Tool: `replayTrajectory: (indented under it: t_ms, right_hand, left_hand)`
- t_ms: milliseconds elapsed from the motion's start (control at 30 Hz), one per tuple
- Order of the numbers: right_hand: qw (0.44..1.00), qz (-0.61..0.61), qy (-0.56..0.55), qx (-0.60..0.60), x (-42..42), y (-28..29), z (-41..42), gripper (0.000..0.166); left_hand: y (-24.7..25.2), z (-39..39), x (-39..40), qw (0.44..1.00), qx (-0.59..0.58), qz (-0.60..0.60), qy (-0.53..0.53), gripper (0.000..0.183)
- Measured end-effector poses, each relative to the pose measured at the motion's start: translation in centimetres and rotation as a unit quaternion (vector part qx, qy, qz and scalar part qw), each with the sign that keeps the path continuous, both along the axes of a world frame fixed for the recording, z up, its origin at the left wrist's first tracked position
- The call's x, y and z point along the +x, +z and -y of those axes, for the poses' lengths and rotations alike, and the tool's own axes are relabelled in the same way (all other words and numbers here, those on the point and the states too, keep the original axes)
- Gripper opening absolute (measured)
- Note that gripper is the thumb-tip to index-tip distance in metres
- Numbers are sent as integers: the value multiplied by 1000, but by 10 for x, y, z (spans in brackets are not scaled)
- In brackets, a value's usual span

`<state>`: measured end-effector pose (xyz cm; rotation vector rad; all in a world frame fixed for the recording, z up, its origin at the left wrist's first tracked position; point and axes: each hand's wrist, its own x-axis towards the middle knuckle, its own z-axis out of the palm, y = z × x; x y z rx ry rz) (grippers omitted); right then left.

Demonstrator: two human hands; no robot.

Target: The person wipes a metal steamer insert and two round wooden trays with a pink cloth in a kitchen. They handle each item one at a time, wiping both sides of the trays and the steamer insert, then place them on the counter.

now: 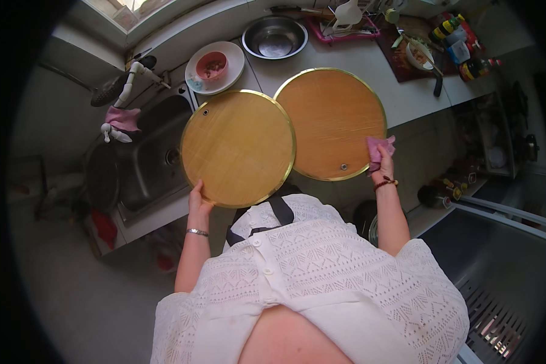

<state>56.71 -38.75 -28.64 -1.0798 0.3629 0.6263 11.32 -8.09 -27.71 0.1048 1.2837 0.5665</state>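
My left hand grips the lower left edge of a round, light wooden board with a gold-coloured rim and a small metal-ringed hole near its top left. This board overlaps the left edge of a second round board, browner, with a like rim and its ringed hole near the bottom. My right hand holds a pink cloth against the lower right edge of the browner board; whether the fingers also grip the board is hard to tell. Both boards are in front of my body, over the counter's front edge.
On the left is a steel sink under a white faucet with a pink rag. Along the counter stand a plate bearing a red bowl, a metal basin, a pink rack, and a cutting board with a bowl and a knife.
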Motion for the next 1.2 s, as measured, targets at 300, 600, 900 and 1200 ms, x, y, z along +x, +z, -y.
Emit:
replayTrajectory:
  t_ms: [300,600,900,1200]
  right_hand:
    - [990,134,-43,-15,85,68,97,26]
    - [994,47,85,43,13,48,-6,28]
    - [906,203,284,-241,-62,60,-130,26]
    - [592,685,395,-158,-141,112,-202,44]
  left_hand:
    - [-18,15,15,999,9,49,0,32]
    - [24,60,57,987,-18,152,-50,52]
    - [23,76,63,982,30,160,-99,54]
    - [14,77,66,987,48,61,-140,44]
